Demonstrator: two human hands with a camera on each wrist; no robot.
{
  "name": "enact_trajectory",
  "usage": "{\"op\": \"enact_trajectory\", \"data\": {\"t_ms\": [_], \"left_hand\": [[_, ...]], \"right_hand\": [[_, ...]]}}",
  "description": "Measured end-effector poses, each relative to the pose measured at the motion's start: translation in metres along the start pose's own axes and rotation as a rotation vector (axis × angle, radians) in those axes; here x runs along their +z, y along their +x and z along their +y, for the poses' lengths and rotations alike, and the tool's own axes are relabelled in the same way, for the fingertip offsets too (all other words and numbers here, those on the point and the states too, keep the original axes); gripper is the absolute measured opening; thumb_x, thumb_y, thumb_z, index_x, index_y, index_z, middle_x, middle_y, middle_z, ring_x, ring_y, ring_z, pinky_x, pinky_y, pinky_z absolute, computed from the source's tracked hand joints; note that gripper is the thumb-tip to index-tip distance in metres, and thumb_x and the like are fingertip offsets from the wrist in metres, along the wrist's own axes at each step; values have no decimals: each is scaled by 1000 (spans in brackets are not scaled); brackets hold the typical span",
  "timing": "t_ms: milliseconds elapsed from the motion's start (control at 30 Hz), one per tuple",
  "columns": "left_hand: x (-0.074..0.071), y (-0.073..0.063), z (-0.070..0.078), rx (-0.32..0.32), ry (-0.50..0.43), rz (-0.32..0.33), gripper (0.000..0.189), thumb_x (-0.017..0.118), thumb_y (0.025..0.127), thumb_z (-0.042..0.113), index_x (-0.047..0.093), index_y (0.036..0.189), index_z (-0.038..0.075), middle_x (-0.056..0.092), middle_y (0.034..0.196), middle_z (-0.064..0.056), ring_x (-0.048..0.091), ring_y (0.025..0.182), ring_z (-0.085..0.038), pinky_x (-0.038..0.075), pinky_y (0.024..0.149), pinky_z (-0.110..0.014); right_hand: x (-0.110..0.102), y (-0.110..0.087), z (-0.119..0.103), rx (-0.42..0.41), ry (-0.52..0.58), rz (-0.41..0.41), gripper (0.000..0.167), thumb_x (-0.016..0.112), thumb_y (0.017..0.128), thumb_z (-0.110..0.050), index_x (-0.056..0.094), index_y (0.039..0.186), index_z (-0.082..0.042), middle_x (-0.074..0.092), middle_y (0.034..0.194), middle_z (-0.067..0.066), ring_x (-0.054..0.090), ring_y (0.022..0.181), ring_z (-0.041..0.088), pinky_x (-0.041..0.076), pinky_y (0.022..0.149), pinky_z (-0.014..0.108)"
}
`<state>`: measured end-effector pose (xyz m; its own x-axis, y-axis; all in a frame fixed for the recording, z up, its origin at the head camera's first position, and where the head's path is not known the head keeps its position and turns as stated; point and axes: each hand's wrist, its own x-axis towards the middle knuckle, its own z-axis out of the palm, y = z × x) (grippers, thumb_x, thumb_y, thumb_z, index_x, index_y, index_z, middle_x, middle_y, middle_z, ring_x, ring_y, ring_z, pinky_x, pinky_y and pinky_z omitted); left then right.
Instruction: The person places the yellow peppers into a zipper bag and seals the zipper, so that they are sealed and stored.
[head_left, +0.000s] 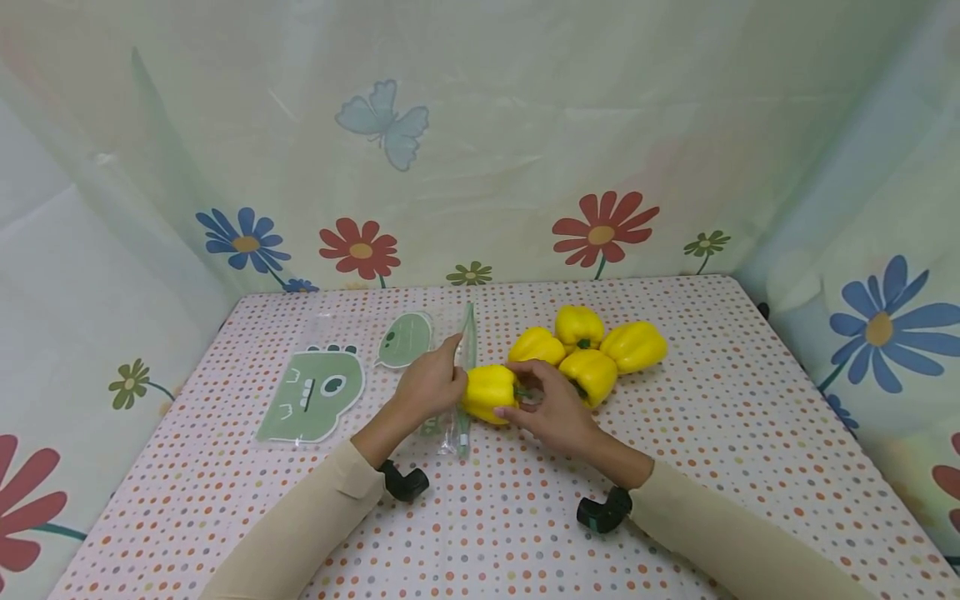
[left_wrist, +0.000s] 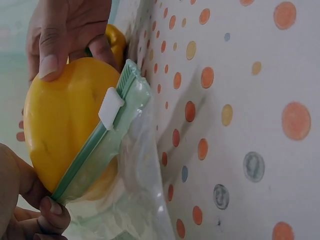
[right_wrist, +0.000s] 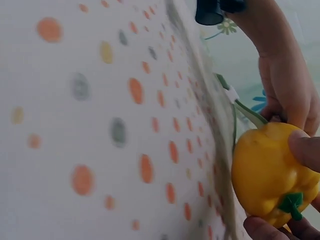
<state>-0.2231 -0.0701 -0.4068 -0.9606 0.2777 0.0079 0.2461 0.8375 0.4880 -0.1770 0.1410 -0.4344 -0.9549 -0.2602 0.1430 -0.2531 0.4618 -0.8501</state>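
My right hand [head_left: 551,408] grips a yellow bell pepper [head_left: 487,393] by its stem end, with thumb and fingers on either side of the green stem [right_wrist: 291,204]. The pepper's other end sits at the mouth of a clear zip bag [left_wrist: 145,175], and part of it shows through the plastic. Pinched in my left hand [head_left: 431,383] is the bag's edge, near its green zip strip [left_wrist: 82,157]. A white slider [left_wrist: 111,108] sits on that strip. How deep the pepper goes into the bag is hard to tell.
Several more yellow bell peppers [head_left: 633,346] lie grouped right of the hands. A flat clear bag with a green cartoon monster [head_left: 315,396] lies at left, beside a smaller green print [head_left: 405,340]. Dotted cloth [head_left: 525,533] covers the table; flowered sheets [head_left: 480,167] hang around it.
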Motion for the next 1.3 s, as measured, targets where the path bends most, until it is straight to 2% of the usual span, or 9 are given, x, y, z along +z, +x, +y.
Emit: {"op": "enact_trajectory", "data": {"t_ms": [567, 867, 1067, 1300], "left_hand": [[0, 1, 0, 2, 7, -5, 59, 49, 94, 19, 38, 150, 5, 48, 60, -1, 39, 46, -13, 37, 44, -24], [0, 1, 2, 6, 6, -15, 59, 48, 93, 18, 39, 150, 5, 47, 62, 0, 39, 46, -13, 37, 44, -24], [-1, 1, 5, 12, -37, -38, 58, 47, 92, 16, 41, 149, 7, 41, 56, 2, 34, 44, -12, 33, 42, -23], [-3, 2, 7, 1, -44, -45, 59, 47, 91, 16, 42, 149, 8, 39, 53, 3, 33, 42, -12, 32, 41, -22]], "right_hand": [[4, 9, -1, 17, -10, -24, 65, 80, 82, -23, 49, 136, -7, 49, 140, 9, 54, 127, 29, 56, 92, 35], [5, 13, -1, 11, -71, 0, 64, 82, 78, -25, 53, 133, -8, 55, 138, 6, 57, 125, 26, 49, 103, 42], [6, 14, 0, 20, -79, 16, 64, 82, 77, -23, 55, 133, -8, 56, 138, 5, 57, 127, 26, 48, 104, 41], [7, 14, 1, 5, -67, 37, 64, 83, 76, -23, 56, 132, -7, 59, 137, 7, 58, 126, 27, 48, 103, 42]]}}
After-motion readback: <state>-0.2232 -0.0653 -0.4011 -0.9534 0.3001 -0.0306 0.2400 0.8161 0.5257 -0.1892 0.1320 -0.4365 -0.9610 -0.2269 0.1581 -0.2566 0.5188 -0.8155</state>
